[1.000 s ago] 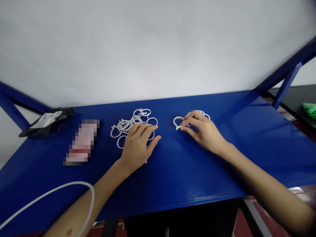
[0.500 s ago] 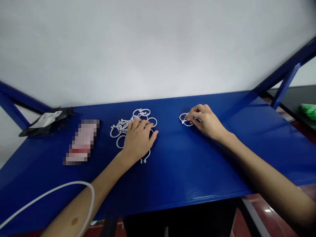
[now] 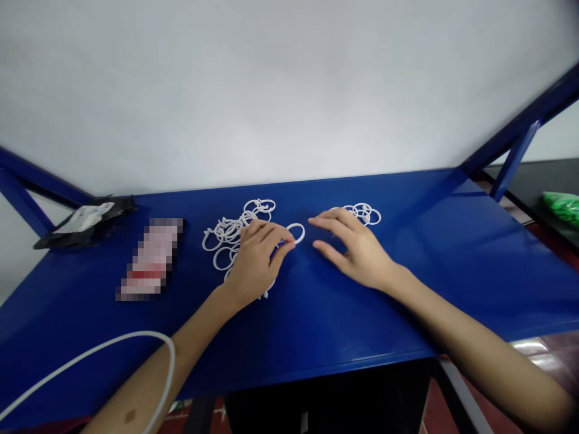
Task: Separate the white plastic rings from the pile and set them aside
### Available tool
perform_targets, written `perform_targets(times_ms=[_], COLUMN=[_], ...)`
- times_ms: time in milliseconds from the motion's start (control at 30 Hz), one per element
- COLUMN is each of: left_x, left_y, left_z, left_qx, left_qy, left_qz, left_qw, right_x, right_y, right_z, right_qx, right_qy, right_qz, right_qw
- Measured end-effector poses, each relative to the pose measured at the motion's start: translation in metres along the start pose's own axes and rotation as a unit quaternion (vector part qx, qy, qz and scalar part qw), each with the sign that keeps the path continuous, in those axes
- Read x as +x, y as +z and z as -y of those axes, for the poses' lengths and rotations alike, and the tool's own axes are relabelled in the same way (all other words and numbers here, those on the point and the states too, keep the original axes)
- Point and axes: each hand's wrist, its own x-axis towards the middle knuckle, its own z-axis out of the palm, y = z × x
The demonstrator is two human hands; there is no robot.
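A loose heap of several white plastic rings lies on the blue table. My left hand rests on the heap's right side, and its fingertips pinch a single white ring just off the heap. My right hand hovers a little to the right of that ring, fingers spread and holding nothing. A smaller group of white rings lies behind my right hand.
A pixelated pink packet lies left of the heap. A black bag with a white label sits at the table's far left corner. A white cable curves over the near left. Blue frame struts rise at right. A white wall stands behind.
My right hand let go of a ring at the small group and moved left, toward the middle. My left hand drew one ring out of the heap to the right.
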Motion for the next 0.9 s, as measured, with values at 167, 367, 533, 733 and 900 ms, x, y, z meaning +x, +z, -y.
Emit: perform_targets(times_ms=[167, 367, 533, 733, 900], left_x=[-0.007, -0.015, -0.016, -0.015, -0.015], left_y=[-0.011, 0.000, 0.005, 0.009, 0.010], left_z=[-0.012, -0.016, -0.013, -0.012, -0.014], left_qx=[-0.160, -0.308, -0.347, -0.361, -0.366], left_qy=[-0.040, -0.149, -0.248, -0.249, -0.251], left_qz=[0.014, 0.007, 0.009, 0.014, -0.016], left_qw=[0.986, 0.940, 0.904, 0.899, 0.896], right_x=[-0.014, -0.022, -0.020, -0.023, -0.027], right_y=[0.024, 0.032, 0.033, 0.031, 0.032], right_z=[0.015, 0.018, 0.015, 0.017, 0.022], right_qx=[0.143, 0.291, 0.424, 0.377, 0.356], right_qy=[-0.028, 0.140, 0.229, 0.196, 0.184], right_qz=[-0.016, -0.022, -0.063, -0.014, 0.018], right_qw=[0.989, 0.946, 0.874, 0.905, 0.916])
